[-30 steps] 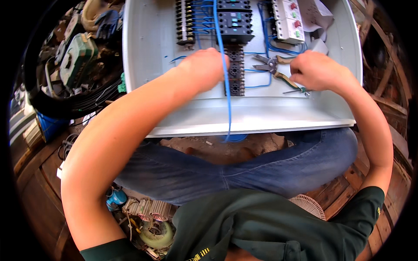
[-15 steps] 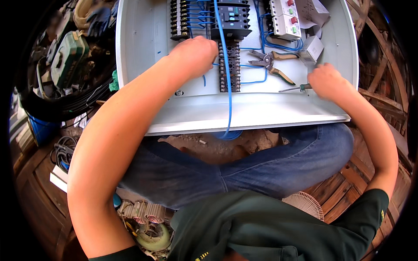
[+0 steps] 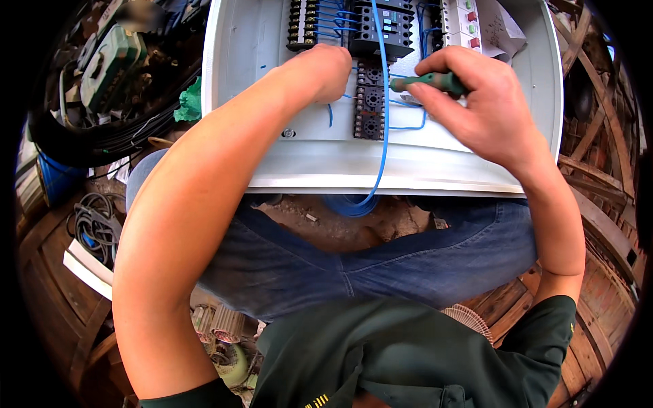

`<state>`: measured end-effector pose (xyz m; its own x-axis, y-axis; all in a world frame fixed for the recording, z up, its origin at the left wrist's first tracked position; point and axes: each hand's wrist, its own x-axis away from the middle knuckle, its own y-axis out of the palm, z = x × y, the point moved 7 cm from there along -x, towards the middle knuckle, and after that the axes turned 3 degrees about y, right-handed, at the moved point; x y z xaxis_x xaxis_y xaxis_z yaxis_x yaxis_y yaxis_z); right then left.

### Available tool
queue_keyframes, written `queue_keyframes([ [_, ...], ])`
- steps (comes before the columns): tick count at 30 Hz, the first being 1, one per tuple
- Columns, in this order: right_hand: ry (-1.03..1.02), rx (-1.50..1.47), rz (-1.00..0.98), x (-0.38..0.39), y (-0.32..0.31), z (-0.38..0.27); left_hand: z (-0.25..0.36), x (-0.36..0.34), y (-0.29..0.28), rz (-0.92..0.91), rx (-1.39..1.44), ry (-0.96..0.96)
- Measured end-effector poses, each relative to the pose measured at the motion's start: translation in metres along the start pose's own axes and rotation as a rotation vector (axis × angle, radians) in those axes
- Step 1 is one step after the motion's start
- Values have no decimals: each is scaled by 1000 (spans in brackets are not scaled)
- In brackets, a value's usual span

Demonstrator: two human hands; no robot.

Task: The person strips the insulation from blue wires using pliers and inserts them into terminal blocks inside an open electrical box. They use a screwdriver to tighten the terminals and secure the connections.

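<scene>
My right hand [image 3: 483, 112] is closed on a green-handled screwdriver [image 3: 449, 82], angled leftward beside the column of black sockets [image 3: 371, 102]. My left hand [image 3: 325, 71] curls at the left of the sockets, below a terminal strip [image 3: 300, 24]; its fingertips and whatever they hold are hidden. Both hands are inside a grey metal enclosure [image 3: 299, 163]. A long blue wire [image 3: 383, 153] hangs past the sockets and over the front edge. Above stand black contactors [image 3: 381, 30] with blue wiring and a white module [image 3: 468, 27] with coloured buttons. The pliers are mostly hidden behind my right hand.
The enclosure rests on my crossed legs [image 3: 435, 251]. At the left lie black cable coils [image 3: 102, 153], a green case [image 3: 112, 68], a blue drum [image 3: 58, 177] and a tangled cord [image 3: 95, 224]. A fan guard [image 3: 469, 319] and wooden lattice [image 3: 598, 115] are at the right.
My right hand has picked up the screwdriver from the enclosure floor and moved up and left toward the sockets, covering the pliers. My left hand has shifted slightly upward.
</scene>
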<state>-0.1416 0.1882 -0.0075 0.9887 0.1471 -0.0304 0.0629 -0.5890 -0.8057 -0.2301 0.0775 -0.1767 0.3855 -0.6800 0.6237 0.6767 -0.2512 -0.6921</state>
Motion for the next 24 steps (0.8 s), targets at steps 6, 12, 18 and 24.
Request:
queue_keyframes([
  [6, -77, 72, -14, -1, 32, 6, -1, 2, -4, 103, 62, -8],
  [12, -38, 44, -18, -1, 37, 9, 1, 1, -2, 98, 33, -9],
  [18, -48, 89, -34, -5, 37, 4, 1, -3, 1, 70, -33, -25],
  [24, -89, 473, -78, -10, 39, -13, -2, -4, 1, 160, -11, 22],
])
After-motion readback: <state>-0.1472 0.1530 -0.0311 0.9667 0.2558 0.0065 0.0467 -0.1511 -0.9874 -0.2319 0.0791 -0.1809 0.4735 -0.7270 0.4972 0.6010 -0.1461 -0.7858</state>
